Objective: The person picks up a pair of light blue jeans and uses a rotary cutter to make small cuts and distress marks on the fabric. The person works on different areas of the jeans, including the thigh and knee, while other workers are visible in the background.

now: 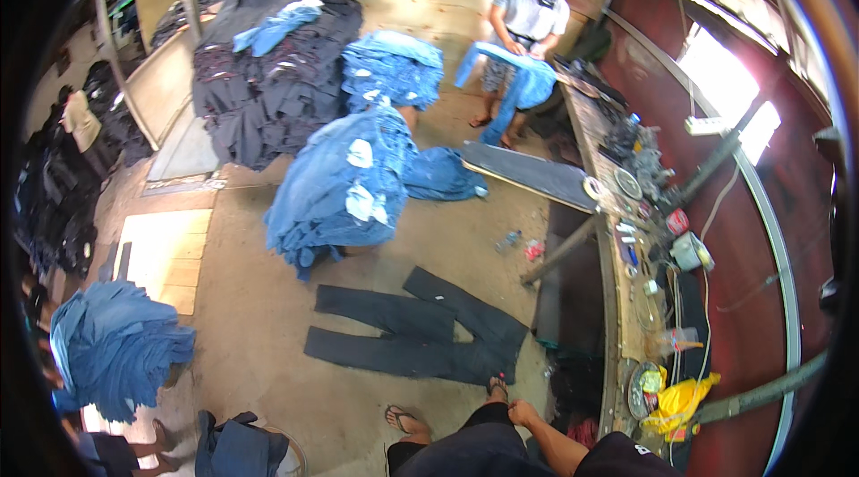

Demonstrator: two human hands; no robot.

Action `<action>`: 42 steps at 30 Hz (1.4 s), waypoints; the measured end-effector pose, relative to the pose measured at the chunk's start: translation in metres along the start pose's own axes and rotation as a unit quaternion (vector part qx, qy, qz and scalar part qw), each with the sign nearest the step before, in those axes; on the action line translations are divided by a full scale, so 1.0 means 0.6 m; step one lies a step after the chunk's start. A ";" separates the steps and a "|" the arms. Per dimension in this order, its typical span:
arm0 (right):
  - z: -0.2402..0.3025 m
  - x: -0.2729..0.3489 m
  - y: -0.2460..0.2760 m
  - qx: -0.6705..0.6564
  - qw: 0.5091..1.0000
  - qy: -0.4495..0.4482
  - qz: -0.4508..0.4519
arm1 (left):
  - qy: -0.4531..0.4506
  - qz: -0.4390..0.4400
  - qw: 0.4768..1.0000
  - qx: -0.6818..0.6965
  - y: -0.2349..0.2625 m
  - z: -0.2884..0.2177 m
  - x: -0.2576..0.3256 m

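My right hand [521,412] hangs beside my right thigh, with its fingers curled closed. It is too small and partly turned away to tell what is in it, if anything. My left hand does not show. In front of my feet, dark trousers [420,361] lie spread flat on the floor. At least three legs are visible, so a second pair seems to overlap the first. My right foot, in a flip-flop [497,387], is at the waist end of the trousers. My other flip-flop [398,419] rests on the floor left of it.
A blue jeans pile [349,177] stands ahead, with a large dark garment heap [268,74] behind. Another person [530,16] handles light-blue jeans [528,83] beside a padded board [528,174]. A cluttered workbench [617,298] runs along my right. More denim [121,343] lies left.
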State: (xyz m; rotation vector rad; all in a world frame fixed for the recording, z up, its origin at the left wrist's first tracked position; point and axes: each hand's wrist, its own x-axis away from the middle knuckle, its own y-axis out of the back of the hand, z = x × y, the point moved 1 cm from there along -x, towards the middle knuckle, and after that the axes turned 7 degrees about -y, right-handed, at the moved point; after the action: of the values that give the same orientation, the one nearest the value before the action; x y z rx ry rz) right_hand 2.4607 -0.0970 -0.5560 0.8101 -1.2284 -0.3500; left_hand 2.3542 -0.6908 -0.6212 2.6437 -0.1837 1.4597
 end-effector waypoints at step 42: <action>0.854 -0.015 -0.244 -0.373 0.917 -0.140 0.012 | -0.205 0.136 0.867 -0.433 0.095 -1.134 -0.669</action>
State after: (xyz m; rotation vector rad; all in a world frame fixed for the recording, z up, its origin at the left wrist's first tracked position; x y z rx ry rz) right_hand 2.0087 -0.3741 -0.6106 0.0808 -1.2287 -0.8739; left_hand 1.5655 -0.6185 -0.5988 2.1283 -1.0153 0.5708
